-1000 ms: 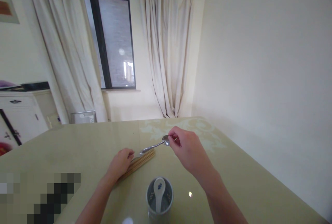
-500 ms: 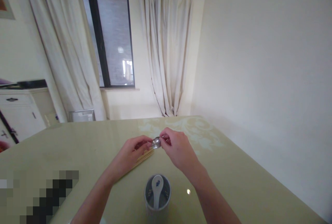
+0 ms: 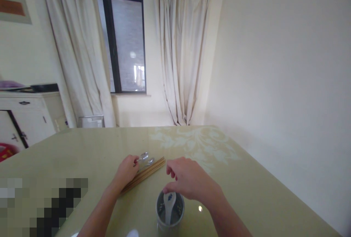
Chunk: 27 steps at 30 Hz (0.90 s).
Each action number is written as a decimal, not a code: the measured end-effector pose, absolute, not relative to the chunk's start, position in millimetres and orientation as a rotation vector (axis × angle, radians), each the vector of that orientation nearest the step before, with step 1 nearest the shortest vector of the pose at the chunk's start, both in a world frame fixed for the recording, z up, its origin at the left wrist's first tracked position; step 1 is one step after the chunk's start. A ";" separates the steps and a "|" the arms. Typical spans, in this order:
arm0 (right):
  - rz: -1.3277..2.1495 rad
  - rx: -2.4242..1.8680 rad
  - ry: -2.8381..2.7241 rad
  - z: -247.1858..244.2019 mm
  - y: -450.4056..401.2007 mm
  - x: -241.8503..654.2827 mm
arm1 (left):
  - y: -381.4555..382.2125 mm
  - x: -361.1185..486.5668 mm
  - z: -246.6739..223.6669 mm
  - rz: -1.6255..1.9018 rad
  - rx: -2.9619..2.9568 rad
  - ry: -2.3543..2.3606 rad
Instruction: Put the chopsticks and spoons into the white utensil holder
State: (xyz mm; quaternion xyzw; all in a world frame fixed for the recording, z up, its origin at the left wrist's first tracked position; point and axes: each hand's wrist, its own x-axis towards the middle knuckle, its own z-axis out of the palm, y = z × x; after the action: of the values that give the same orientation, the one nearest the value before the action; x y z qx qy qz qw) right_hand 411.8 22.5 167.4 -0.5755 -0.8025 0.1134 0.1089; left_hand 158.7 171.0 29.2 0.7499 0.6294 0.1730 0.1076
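A greenish table (image 3: 95, 153) bears chopsticks (image 3: 148, 173), metal spoons (image 3: 144, 155), a cup (image 3: 170, 226).

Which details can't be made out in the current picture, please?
All in the head view:
- Metal spoons: handle ends, hidden by the left hand.
- Chopsticks: exact count, too thin and bunched.
- Cup: base, cut off by the bottom edge.
- White spoon: whether the right hand touches it; the thumb overlaps its top.
- Lower left: whatever the pixelated patch covers.
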 end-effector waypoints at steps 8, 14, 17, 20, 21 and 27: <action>0.335 -1.752 -2.440 164.8 25.6 404.7 | 174.8 151.3 13.7 0.443 2.194 1.871; 0.335 -1.734 -2.477 161.0 27.6 404.2 | 176.9 149.6 10.8 0.468 2.163 1.831; 0.322 -1.720 -2.498 158.5 28.5 404.8 | 176.0 149.7 12.6 0.470 2.149 1.797; 0.297 -1.682 -2.511 157.5 29.0 405.8 | 173.9 150.8 14.9 0.481 2.147 1.757; 0.294 -1.670 -2.514 157.5 29.2 406.1 | 173.1 151.3 15.5 0.483 2.148 1.745; 0.279 -1.640 -2.484 156.6 29.2 408.3 | 171.1 156.2 24.7 0.518 2.165 1.730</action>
State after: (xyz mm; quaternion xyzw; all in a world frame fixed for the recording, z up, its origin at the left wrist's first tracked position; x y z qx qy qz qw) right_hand 408.3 29.2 156.6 -0.5471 -0.8284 0.0929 0.0758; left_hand 156.2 171.1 24.7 0.7581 0.6056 0.1814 0.1604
